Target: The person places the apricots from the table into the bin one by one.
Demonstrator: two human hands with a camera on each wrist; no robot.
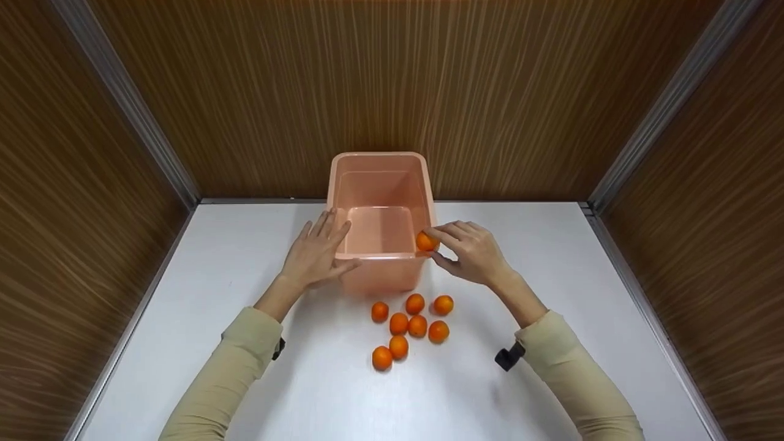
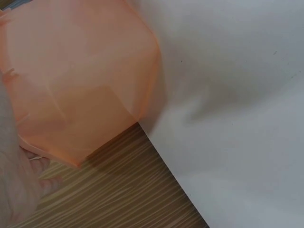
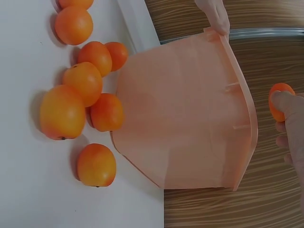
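Pink rectangular plastic tub (image 1: 381, 184) sits on the white table (image 1: 582, 294) against the back wood-grain wall; the left hand (image 1: 315, 254) rests on its near-left rim, fingers straight. Right hand (image 1: 471, 251) pinches a small round orange fruit (image 1: 425, 241) at the tub's near-right rim. Seven more small orange fruits (image 1: 409, 331) lie clustered just in front of the tub.
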